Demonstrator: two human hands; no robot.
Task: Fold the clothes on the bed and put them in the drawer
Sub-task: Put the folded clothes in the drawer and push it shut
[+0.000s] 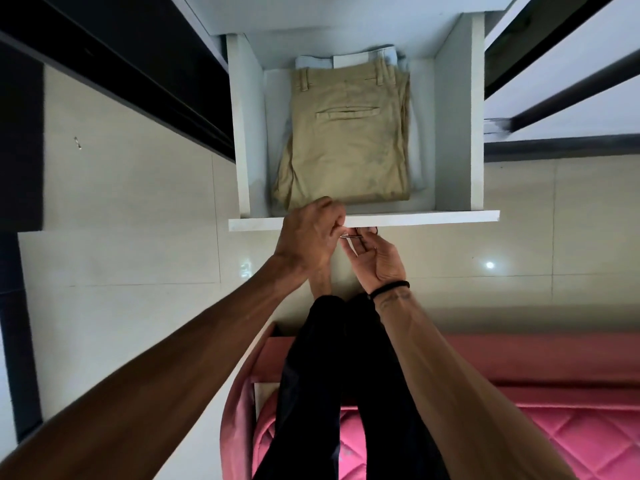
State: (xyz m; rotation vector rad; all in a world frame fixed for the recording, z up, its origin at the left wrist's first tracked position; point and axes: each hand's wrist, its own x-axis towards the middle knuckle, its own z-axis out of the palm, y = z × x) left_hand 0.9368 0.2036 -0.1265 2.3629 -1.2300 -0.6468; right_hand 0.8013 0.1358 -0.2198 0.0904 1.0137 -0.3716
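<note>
The white drawer (353,218) is pulled out over the pale tiled floor (121,202). Inside it, folded khaki trousers (346,133) are laid flat, waistband toward the drawer's back, back pocket facing up. A light blue garment (349,59) is seen beneath them, showing past the waistband at the drawer's back and along the trousers' right edge.

At the drawer's front panel, a thin metal handle (351,236) is seen just below the panel's edge. The left hand (310,237) is curled over the front panel's top edge, fingers closed on the handle from above. The right hand (375,259) is held palm up just under the panel, its fingers pinching the same handle from below. A black band (389,289) is worn on the right wrist.

Dark trouser legs (339,393) are seen nearest the camera, on the drawer's near side. A pink quilted bed (519,427) is seen beside and under them.
</note>
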